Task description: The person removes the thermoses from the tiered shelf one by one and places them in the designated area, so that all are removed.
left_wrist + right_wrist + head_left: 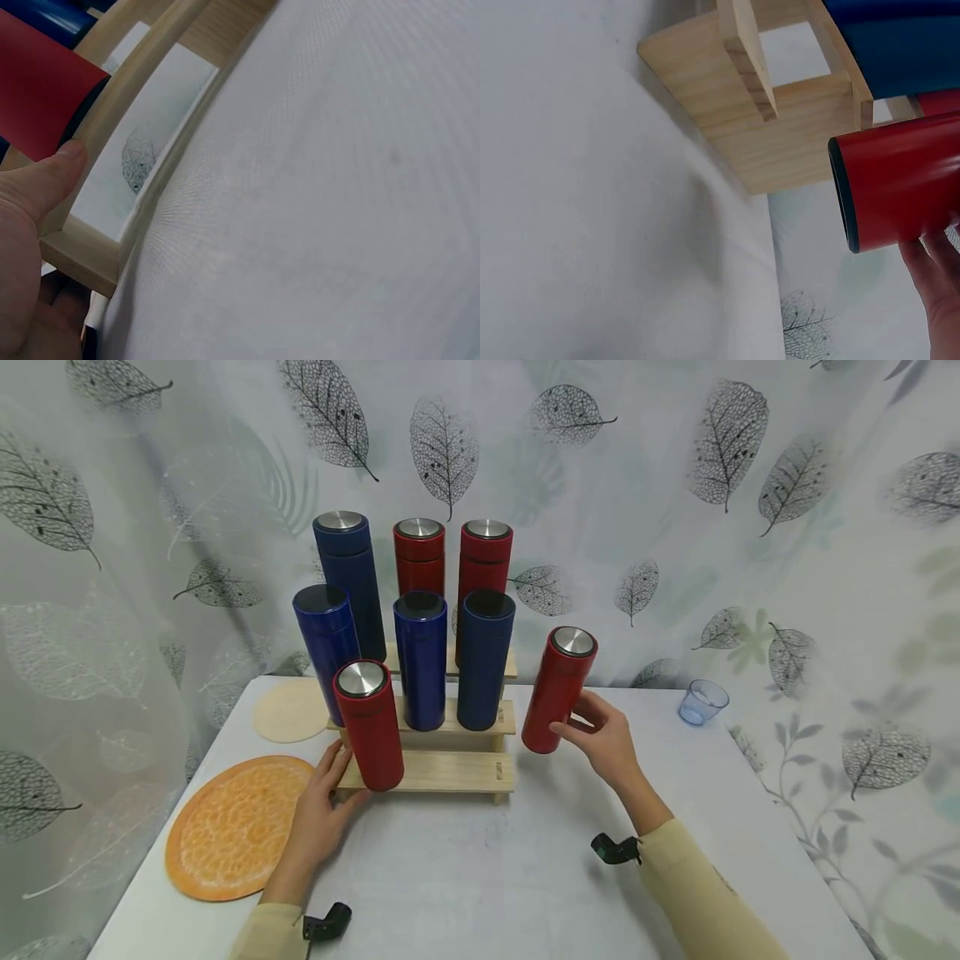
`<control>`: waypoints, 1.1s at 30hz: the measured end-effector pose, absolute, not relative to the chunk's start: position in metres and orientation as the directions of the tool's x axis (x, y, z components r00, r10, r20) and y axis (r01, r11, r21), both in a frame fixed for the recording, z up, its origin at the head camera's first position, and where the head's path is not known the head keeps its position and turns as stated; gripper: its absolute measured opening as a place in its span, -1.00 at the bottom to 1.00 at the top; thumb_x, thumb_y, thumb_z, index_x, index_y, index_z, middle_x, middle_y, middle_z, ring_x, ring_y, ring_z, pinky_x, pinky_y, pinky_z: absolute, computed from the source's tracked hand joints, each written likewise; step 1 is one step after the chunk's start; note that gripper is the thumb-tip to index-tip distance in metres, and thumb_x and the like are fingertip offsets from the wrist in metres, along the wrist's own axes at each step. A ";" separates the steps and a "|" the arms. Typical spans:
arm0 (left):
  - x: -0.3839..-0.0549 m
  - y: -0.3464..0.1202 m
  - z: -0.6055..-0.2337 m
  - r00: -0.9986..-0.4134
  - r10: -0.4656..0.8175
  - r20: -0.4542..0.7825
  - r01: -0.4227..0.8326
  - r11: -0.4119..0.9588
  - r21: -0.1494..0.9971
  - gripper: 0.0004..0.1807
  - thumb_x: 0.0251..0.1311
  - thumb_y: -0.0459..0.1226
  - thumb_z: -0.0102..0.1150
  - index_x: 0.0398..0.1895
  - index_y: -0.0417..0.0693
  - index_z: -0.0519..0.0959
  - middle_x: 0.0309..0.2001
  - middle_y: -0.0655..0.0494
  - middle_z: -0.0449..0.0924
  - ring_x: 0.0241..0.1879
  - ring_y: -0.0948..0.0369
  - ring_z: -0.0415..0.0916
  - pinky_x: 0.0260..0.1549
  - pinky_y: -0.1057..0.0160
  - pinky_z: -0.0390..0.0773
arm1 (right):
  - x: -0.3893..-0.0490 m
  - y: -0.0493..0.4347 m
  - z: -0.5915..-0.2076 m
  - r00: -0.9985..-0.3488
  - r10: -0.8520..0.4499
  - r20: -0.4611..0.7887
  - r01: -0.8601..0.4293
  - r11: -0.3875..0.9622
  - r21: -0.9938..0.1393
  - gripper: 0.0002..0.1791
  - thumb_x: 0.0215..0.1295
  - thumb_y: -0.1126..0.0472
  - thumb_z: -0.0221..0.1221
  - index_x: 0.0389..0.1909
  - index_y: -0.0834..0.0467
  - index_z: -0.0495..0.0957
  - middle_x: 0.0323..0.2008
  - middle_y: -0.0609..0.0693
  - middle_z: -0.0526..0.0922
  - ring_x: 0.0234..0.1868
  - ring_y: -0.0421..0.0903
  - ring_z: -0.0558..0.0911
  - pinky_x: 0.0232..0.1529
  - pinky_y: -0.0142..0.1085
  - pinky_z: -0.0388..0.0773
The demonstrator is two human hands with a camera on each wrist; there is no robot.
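A three-step wooden rack (442, 772) stands on the table, bearing several thermos flasks. At the left end of its lowest step, a red flask (371, 727) with a silver lid stands upright. My left hand (318, 818) grips that end of the rack; in the left wrist view its thumb (56, 172) lies on the front edge by the flask's base, other fingers behind the side panel. To the right of the rack, my right hand (607, 743) holds another red flask (555, 693), slightly tilted. Its base is off the table in the right wrist view.
Three blue flasks with dark lids, one of them centred (422, 664), fill the middle step. Behind are a dark blue flask (352, 577) and two red ones. A pizza-like round mat (232, 835), a beige disc (288, 710) and a blue glass cup (702, 703) lie around.
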State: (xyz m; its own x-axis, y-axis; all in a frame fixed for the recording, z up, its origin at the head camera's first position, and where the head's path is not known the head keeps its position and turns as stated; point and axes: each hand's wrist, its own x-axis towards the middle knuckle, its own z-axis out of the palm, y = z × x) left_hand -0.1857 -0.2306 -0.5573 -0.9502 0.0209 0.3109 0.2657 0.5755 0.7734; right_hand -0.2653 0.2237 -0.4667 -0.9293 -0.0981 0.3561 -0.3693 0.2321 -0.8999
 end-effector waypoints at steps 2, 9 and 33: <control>-0.185 -0.230 -0.557 -0.951 0.020 0.308 0.263 0.576 0.774 -0.11 0.38 -0.26 0.49 0.69 -0.16 0.27 0.72 -0.12 0.06 0.61 -0.31 0.09 0.35 -0.41 0.35 | -0.271 0.225 -0.469 -0.933 -0.089 0.348 -0.360 0.226 -0.905 -0.36 0.37 0.25 0.51 0.43 0.14 0.58 0.27 0.10 0.69 0.29 0.07 0.66 0.18 -0.27 0.64; -0.186 -0.230 -0.557 -0.945 0.020 0.327 0.279 0.569 0.773 -0.10 0.36 -0.28 0.51 0.70 -0.12 0.27 0.72 -0.11 0.07 0.61 -0.31 0.10 0.35 -0.41 0.36 | -0.284 0.231 -0.476 -0.941 -0.051 0.335 -0.338 0.210 -0.918 -0.33 0.37 0.23 0.51 0.47 0.13 0.56 0.32 0.10 0.65 0.34 0.10 0.63 0.23 -0.26 0.61; -0.186 -0.232 -0.560 -0.949 0.017 0.316 0.271 0.559 0.784 -0.12 0.40 -0.18 0.48 0.71 -0.08 0.28 0.73 -0.06 0.06 0.63 -0.28 0.06 0.37 -0.42 0.32 | -0.317 0.225 -0.500 -0.963 -0.021 0.270 -0.268 0.223 -0.937 -0.23 0.38 0.16 0.52 0.56 0.10 0.48 0.42 0.09 0.59 0.42 0.13 0.56 0.32 -0.17 0.55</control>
State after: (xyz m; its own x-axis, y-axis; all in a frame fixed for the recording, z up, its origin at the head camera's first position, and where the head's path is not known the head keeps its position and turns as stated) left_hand -0.1860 -0.2321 -0.5599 -0.9487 0.0169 0.3157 0.2709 0.5586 0.7840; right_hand -0.3168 0.2251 -0.5002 -0.9627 -0.0213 0.2697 -0.2675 0.2233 -0.9373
